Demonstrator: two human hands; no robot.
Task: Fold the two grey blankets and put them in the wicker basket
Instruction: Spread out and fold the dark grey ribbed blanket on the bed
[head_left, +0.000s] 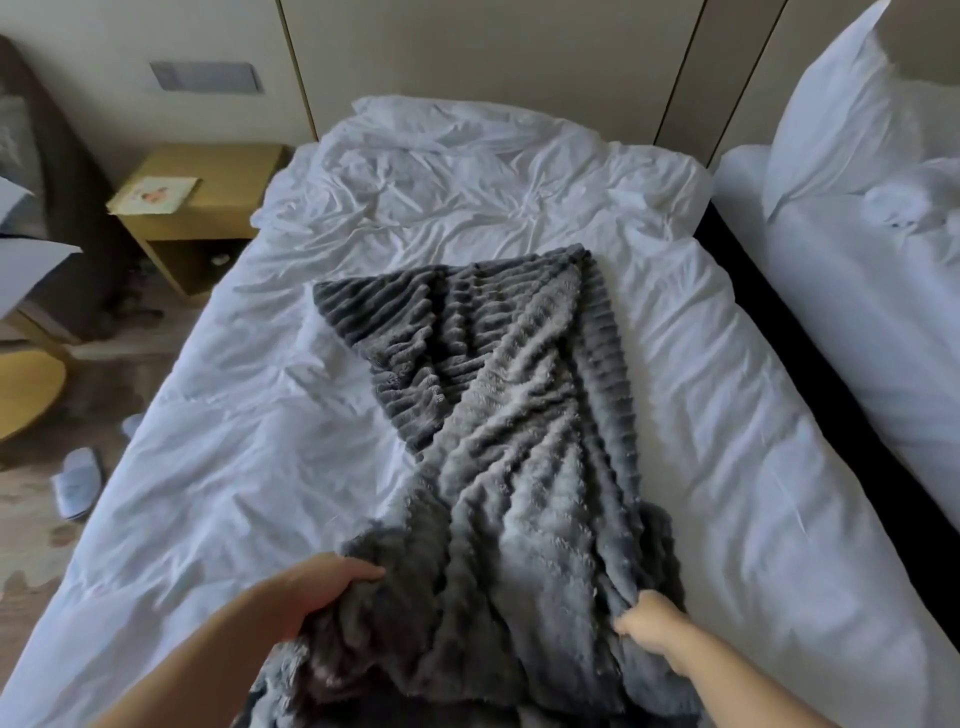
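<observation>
partly cut off at the lower edge, the grey blanket (498, 415) lies twisted along the white bed (234, 415), left hand (317, 592) and right hand (649, 623) each clenched on its near end, fingertips buried. nightstand (208, 208) and slipper (78, 480) stand left, second bed (857, 312) right.

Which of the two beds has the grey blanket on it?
The middle bed, under the grey blanket; the bed at the right shows only white bedding.

No text, label or number is legible; the card (156, 195) on the nightstand (236, 169), far beyond the left hand (317, 592), is blurred.
</observation>
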